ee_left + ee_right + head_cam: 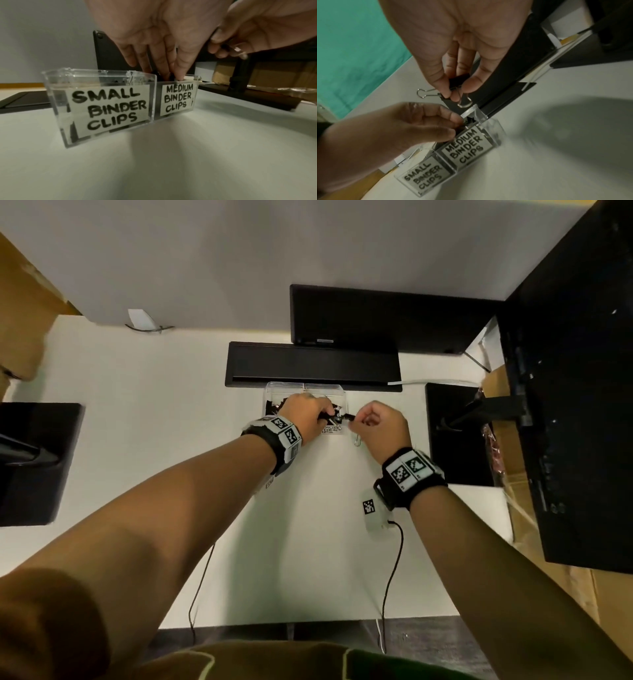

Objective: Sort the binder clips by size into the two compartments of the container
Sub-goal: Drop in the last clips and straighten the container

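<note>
A clear two-compartment container (301,387) stands on the white desk, labelled "SMALL BINDER CLIPS" (109,109) on its left half and "MEDIUM BINDER CLIPS" (178,98) on its right half. My left hand (310,414) reaches over the medium side. Its thumb and fingertips (453,121) pinch a dark clip (466,125) at that compartment's rim. Just right of the container, my right hand (373,419) pinches a black binder clip (459,79) with its silver wire handles (423,93) sticking out. Dark clips lie in the small compartment (274,405).
A long black bar (313,364) lies right behind the container, with a black monitor base (376,316) beyond it. Another black stand (455,433) sits close on the right and a black plate (37,460) on the left. Two cables (394,559) run to the desk's front edge.
</note>
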Motion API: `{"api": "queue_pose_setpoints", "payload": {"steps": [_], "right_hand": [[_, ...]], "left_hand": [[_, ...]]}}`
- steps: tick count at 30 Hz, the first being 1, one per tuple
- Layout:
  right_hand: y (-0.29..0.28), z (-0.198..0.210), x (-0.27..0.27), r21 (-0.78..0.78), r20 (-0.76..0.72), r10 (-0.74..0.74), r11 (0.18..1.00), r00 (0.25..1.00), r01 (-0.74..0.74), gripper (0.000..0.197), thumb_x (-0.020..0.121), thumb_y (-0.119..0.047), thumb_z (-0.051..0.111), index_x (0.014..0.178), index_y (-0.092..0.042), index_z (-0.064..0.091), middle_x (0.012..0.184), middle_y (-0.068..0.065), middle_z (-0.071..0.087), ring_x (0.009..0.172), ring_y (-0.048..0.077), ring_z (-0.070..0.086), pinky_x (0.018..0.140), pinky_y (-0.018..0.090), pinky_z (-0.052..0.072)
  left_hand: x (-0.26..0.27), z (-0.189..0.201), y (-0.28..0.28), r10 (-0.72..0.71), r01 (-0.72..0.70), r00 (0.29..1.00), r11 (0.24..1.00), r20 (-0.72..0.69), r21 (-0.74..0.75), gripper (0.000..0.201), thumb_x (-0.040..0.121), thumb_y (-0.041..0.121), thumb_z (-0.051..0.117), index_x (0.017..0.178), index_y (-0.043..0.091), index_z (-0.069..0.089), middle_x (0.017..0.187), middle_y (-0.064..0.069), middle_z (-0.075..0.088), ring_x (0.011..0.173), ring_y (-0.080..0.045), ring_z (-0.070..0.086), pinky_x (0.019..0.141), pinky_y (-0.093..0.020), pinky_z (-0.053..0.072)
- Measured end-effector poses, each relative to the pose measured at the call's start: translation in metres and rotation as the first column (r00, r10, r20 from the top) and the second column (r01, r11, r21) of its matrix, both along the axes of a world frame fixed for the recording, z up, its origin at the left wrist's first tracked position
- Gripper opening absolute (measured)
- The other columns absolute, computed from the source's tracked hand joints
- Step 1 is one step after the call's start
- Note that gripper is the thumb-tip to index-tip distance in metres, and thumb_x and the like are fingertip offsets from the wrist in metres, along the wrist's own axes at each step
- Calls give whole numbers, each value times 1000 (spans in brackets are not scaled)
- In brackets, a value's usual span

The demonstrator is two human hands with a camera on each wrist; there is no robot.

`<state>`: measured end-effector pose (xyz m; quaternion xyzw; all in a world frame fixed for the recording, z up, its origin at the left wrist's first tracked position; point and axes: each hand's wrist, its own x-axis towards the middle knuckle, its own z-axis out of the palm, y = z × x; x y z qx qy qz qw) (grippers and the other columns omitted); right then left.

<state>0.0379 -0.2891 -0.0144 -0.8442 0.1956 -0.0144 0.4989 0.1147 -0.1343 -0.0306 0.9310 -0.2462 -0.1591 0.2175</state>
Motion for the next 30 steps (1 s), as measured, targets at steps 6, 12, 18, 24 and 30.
{"api": "queue_pose_setpoints", "payload": {"steps": [6,12,18,24,30], "right_hand": [[18,2,44,-203,26,167,966,986,-158,9,77,-5,64,73,-12,60,71,3,64,65,14,57,59,21,48],[35,-19,64,-409,-155,338,833,928,-372,11,82,-4,53,81,-14,57,90,12,62,87,28,56,73,36,53],[29,-20,66,-426,-167,333,824,928,-373,22,87,-10,53,100,-22,67,115,4,62,105,19,56,90,33,47],[36,-23,55,-421,-101,403,811,910,-406,32,91,-5,47,116,-12,66,119,7,56,111,20,53,93,26,41],[34,-26,56,-298,-25,309,906,951,-302,33,90,0,43,108,-10,69,110,1,60,97,16,58,88,21,47]], "left_hand": [[-3,5,20,160,-150,984,981,72,-126,24,86,13,58,107,20,67,118,-1,64,123,-24,48,106,-39,31],[-8,2,56,284,-277,959,948,23,-154,19,85,9,56,98,15,68,106,-7,65,108,-27,51,94,-35,41],[-11,1,71,357,-351,934,914,-6,-204,15,88,11,56,97,15,67,106,-8,61,109,-24,48,89,-25,33],[0,2,73,523,-541,841,794,-141,-277,12,87,10,59,96,14,65,117,-11,58,113,-24,53,97,-29,39],[21,0,67,622,-734,672,634,-402,-244,18,92,17,54,108,12,58,104,-1,61,94,-18,57,92,-31,44]]}}
